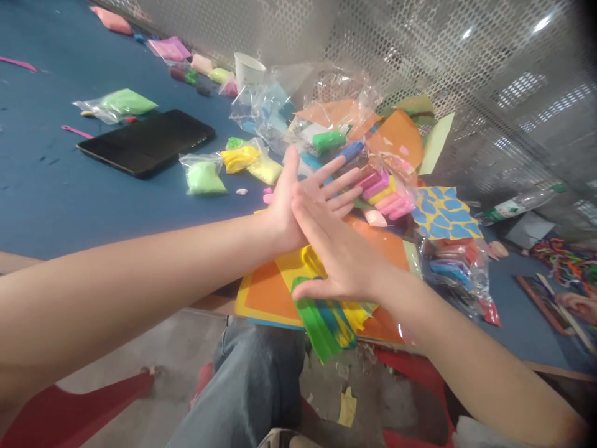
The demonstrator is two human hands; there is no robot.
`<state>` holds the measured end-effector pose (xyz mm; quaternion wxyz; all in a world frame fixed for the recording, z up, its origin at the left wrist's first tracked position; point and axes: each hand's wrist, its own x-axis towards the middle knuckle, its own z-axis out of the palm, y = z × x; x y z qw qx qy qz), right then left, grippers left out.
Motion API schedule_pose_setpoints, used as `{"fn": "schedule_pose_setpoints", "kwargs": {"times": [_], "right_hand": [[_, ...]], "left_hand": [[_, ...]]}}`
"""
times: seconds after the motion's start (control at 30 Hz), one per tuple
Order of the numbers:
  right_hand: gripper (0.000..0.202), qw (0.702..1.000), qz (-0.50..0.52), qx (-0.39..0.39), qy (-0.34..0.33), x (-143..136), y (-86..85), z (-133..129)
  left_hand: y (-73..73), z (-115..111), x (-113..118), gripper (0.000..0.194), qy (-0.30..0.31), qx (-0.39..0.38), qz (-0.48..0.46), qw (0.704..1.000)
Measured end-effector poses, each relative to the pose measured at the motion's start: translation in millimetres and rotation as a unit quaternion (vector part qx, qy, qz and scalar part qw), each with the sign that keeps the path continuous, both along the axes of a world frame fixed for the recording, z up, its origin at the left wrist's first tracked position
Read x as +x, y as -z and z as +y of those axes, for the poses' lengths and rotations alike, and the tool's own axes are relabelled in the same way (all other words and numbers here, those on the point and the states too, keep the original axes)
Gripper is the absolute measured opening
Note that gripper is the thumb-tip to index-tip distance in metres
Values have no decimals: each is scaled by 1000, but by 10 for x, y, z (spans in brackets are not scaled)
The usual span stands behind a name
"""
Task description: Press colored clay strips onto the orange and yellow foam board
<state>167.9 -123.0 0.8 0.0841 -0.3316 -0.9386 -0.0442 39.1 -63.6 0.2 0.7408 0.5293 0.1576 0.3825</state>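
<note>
My left hand [303, 199] is palm up with its fingers spread. My right hand [342, 252] lies across it, fingers stretched and thumb apart, its fingertips over the left palm. Whether anything small lies between the palms is hidden. Below them, an orange and yellow sheet [265, 295] rests at the table edge. On it are green clay [319, 330] and yellow clay [355, 314], with the green part hanging over the edge. Coloured clay sticks [385, 190] lie beyond my fingers.
A black tablet [147, 143] and a bag of light green clay [205, 176] lie on the blue table [116, 218]. A white cup [249, 70] stands at the back. On the right are a blue-and-yellow patterned sheet [446, 213], a plastic bottle [520, 204] and another person's hand [581, 306].
</note>
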Motion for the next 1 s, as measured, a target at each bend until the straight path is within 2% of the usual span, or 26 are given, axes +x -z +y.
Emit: {"fn": "schedule_pose_setpoints", "kwargs": {"times": [0.1, 0.2, 0.33, 0.5, 0.6, 0.7, 0.8, 0.9, 1.0], "right_hand": [[103, 999, -20, 4, 50, 11, 12, 32], [100, 997, -37, -1, 65, 67, -5, -35], [102, 998, -39, -29, 29, 17, -31, -110], [109, 995, -36, 2, 98, 18, 8, -76], [108, 995, -52, -11, 86, 10, -17, -168], [107, 997, -51, -21, 58, -68, -56, -200], [102, 997, -46, 3, 69, -76, -50, -110], [95, 996, -36, 17, 80, 12, -22, -63], [85, 999, -27, 12, 38, 46, -32, -112]], "left_hand": [[-45, -34, 11, 80, -6, -138, -97, 986], [-46, -6, -1, 80, -6, -197, -144, 970], [17, 24, 24, 81, 7, -180, -118, 977], [7, -1, 29, 83, -1, -134, -82, 988], [11, 4, 13, 76, -37, -105, -70, 991], [32, -7, 9, 72, -9, -134, -101, 986], [16, -5, -11, 76, 21, -167, -132, 977], [-31, 36, -44, 78, -37, -160, -115, 980], [-59, 55, -54, 76, -52, -145, -109, 982]]}}
